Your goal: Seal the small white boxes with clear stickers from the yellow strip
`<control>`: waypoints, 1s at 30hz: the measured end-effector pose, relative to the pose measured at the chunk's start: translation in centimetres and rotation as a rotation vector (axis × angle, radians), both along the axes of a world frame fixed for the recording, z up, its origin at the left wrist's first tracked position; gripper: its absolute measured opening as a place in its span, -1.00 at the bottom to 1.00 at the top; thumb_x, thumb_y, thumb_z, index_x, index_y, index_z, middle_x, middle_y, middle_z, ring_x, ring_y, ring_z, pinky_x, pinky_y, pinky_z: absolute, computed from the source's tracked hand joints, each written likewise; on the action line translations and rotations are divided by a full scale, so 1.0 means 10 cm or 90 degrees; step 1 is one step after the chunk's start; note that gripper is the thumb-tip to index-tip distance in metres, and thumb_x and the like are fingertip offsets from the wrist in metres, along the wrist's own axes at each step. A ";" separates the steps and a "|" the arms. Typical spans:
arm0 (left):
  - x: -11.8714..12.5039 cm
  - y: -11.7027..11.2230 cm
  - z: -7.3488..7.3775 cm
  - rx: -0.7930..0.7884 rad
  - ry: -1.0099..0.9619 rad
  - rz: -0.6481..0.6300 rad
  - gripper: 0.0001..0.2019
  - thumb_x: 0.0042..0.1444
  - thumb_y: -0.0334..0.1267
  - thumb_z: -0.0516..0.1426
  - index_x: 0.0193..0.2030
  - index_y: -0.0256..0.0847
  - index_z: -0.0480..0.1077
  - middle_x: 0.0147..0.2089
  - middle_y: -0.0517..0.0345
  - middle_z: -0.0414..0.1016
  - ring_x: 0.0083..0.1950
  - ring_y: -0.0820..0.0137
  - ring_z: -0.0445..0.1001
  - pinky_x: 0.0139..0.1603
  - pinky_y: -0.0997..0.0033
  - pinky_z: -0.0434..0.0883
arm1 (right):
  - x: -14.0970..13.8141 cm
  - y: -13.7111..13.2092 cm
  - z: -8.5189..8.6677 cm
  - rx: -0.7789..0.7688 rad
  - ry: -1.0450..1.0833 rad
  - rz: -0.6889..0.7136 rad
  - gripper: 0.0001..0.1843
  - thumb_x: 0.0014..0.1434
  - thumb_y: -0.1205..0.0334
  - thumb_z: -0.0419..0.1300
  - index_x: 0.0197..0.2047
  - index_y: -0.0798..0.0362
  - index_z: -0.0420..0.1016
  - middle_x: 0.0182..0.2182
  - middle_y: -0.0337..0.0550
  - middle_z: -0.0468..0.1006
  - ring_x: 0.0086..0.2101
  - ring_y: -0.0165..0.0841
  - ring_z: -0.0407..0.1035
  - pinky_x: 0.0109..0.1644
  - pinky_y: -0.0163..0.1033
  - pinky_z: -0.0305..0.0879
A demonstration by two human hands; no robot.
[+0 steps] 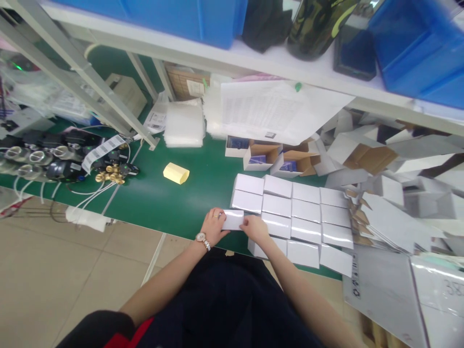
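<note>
Between my two hands is a small white box (233,220), close to the front edge of the green table. My left hand (214,227), with a watch on its wrist, grips the box's left end. The fingers of my right hand (253,226) close on its right end. Just right of it stand rows of similar white boxes (291,210), packed side by side with their white tops upward. One box (336,260) at the front right corner sits a bit askew. What the held box contains is hidden.
A yellow paper sleeve (176,173) lies on the green table (152,193). Metal valve assemblies (43,157) with hoses stand left. Open boxes with blue items (258,159) are behind the rows; folded white cartons (391,217) pile up right. A shelf (203,60) with blue bins overhangs the back.
</note>
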State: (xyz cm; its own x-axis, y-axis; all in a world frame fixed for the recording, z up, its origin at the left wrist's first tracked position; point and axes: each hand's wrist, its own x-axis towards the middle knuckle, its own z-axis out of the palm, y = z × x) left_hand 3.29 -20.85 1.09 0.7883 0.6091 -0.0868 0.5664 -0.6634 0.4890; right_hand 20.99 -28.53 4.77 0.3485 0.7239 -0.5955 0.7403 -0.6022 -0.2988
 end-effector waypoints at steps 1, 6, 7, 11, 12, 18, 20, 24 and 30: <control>0.02 -0.01 -0.01 0.005 0.007 0.011 -0.43 -0.10 -0.14 0.40 0.05 -0.17 0.33 0.17 -0.11 0.27 0.21 0.00 0.22 0.18 -0.04 0.29 | 0.08 -0.05 0.00 0.005 0.002 -0.016 -0.88 0.14 0.21 0.24 -0.40 0.02 0.53 -0.35 -0.15 0.61 -0.28 -0.28 0.46 -0.28 -0.29 0.21; 0.07 -0.01 -0.08 -0.007 0.033 -0.014 -0.18 0.00 -0.10 0.33 0.35 -0.23 0.10 0.26 -0.27 0.26 0.26 -0.10 0.20 0.27 -0.14 0.17 | 0.29 -0.32 -0.01 0.050 0.049 -0.074 -0.82 0.22 0.16 0.15 -0.38 0.01 0.47 -0.45 -0.24 0.57 -0.37 -0.34 0.44 -0.32 -0.31 0.23; 0.04 0.00 -0.09 -0.012 0.033 -0.023 -0.19 0.03 -0.12 0.30 0.37 -0.23 0.07 0.25 -0.26 0.27 0.27 -0.09 0.20 0.28 -0.13 0.16 | 0.30 -0.37 -0.02 0.067 0.067 -0.094 -0.82 0.22 0.16 0.14 -0.38 0.00 0.45 -0.47 -0.25 0.55 -0.39 -0.33 0.43 -0.32 -0.30 0.24; -0.27 0.20 -0.09 0.005 0.038 -0.016 -0.23 0.09 -0.20 0.23 0.40 -0.19 0.03 0.26 -0.21 0.26 0.26 -0.05 0.22 0.29 -0.08 0.20 | 0.40 -0.59 -0.04 0.165 0.107 -0.187 -0.85 0.18 0.16 0.12 -0.39 -0.02 0.42 -0.52 -0.28 0.49 -0.43 -0.29 0.41 -0.32 -0.24 0.28; -0.36 0.28 -0.09 0.017 0.041 -0.001 -0.24 0.09 -0.20 0.22 0.40 -0.19 0.03 0.25 -0.20 0.26 0.25 -0.06 0.22 0.28 -0.08 0.22 | 0.45 -0.63 -0.04 0.188 0.099 -0.198 -0.87 0.17 0.17 0.12 -0.35 -0.02 0.44 -0.48 -0.26 0.51 -0.42 -0.29 0.41 -0.29 -0.23 0.30; -0.49 0.95 -0.11 0.079 0.041 0.076 -0.24 0.07 -0.13 0.23 0.36 -0.29 0.05 0.22 -0.23 0.26 0.20 -0.07 0.24 0.26 -0.11 0.27 | 0.66 -0.38 0.00 0.272 -0.082 -0.069 -0.44 0.15 0.17 0.21 0.21 0.08 0.32 0.09 0.09 0.45 0.04 -0.10 0.35 0.11 -0.01 0.30; -0.33 1.18 -0.11 0.079 0.042 0.060 -0.22 0.04 -0.16 0.26 0.35 -0.32 0.07 0.22 -0.25 0.27 0.21 -0.06 0.24 0.29 -0.09 0.26 | 0.68 -0.14 -0.01 0.251 -0.148 0.015 -0.20 0.10 0.15 0.31 0.35 0.10 0.14 0.28 0.16 0.27 0.23 -0.02 0.17 0.25 0.07 0.15; 0.05 1.62 -0.07 0.080 0.053 0.034 -0.23 -0.03 -0.27 0.30 0.32 -0.30 0.12 0.28 -0.24 0.27 0.29 -0.04 0.21 0.32 -0.05 0.27 | 0.76 0.32 -0.09 0.189 -0.215 0.157 0.26 -0.11 -0.01 0.50 0.47 0.07 -0.15 0.44 0.23 -0.16 0.40 0.06 -0.24 0.40 0.20 -0.28; 0.12 2.09 0.01 0.097 0.102 -0.008 -0.29 -0.08 -0.40 0.26 0.27 -0.24 0.19 0.26 -0.19 0.33 0.33 -0.01 0.23 0.34 -0.02 0.28 | 0.89 0.56 -0.25 0.130 -0.203 0.262 0.54 -0.38 -0.30 0.52 0.48 0.11 -0.17 0.42 0.44 -0.29 0.39 0.21 -0.36 0.37 0.33 -0.53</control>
